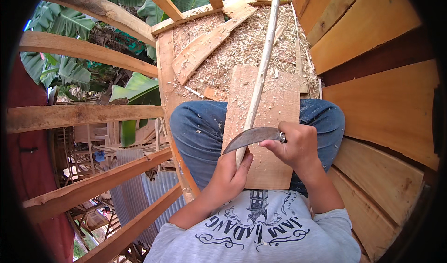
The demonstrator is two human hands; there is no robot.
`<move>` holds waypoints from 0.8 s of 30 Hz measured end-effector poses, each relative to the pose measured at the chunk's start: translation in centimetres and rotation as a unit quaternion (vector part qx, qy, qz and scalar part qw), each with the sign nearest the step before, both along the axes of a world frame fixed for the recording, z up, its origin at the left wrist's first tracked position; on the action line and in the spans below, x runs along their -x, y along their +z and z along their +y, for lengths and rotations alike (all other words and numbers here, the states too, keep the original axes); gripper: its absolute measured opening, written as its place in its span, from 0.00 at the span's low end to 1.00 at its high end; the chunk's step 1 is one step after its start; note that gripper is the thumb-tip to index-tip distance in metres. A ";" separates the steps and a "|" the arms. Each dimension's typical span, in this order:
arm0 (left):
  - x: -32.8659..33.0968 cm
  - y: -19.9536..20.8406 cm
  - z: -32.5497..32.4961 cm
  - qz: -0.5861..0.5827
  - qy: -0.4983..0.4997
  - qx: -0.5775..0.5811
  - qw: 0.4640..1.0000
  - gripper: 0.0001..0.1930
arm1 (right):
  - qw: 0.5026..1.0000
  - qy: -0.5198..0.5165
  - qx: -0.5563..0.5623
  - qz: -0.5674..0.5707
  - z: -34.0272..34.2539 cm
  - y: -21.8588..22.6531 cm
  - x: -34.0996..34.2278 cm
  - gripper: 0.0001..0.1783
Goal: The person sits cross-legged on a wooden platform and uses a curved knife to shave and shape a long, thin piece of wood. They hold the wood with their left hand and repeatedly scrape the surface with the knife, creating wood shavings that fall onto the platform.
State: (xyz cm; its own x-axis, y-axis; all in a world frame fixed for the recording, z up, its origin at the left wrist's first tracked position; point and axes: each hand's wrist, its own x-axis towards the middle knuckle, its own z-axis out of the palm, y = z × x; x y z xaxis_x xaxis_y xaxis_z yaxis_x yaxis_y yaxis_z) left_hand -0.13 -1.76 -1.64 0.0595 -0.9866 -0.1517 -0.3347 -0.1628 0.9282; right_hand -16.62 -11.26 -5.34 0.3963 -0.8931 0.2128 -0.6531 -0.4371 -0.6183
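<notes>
A long pale peeled stick (263, 69) runs from my lap away to the far railing. My left hand (231, 173) is closed around its near end. In my right hand (296, 144) is a knife with a broad curved blade (253, 137); its handle is mostly hidden by my fingers. The blade lies across the stick just beyond my left hand, its tip pointing left. Beneath both rests a flat wooden board (263, 170) on my lap, dotted with small shavings.
Wood shavings (249, 41) cover the floor ahead, around a loose angled plank (209, 44). Wooden rails (88, 116) stand along the left, with banana leaves (135, 89) and corrugated sheets (132, 193) beyond. A plank wall (382, 104) rises close on the right.
</notes>
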 end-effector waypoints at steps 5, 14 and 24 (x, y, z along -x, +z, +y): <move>0.1 0.9 -0.2 -0.029 0.005 0.009 1.000 0.10 | 0.998 0.047 0.048 0.007 -0.7 -0.6 -0.8 0.41; 1.3 1.7 1.6 0.039 -0.026 -0.148 0.988 0.04 | 0.967 -0.249 -0.058 -0.007 -8.0 -3.2 5.1 0.42; 0.3 0.9 -0.5 -0.078 -0.006 -0.010 0.997 0.07 | 0.999 0.028 -0.028 0.014 1.7 0.1 0.4 0.38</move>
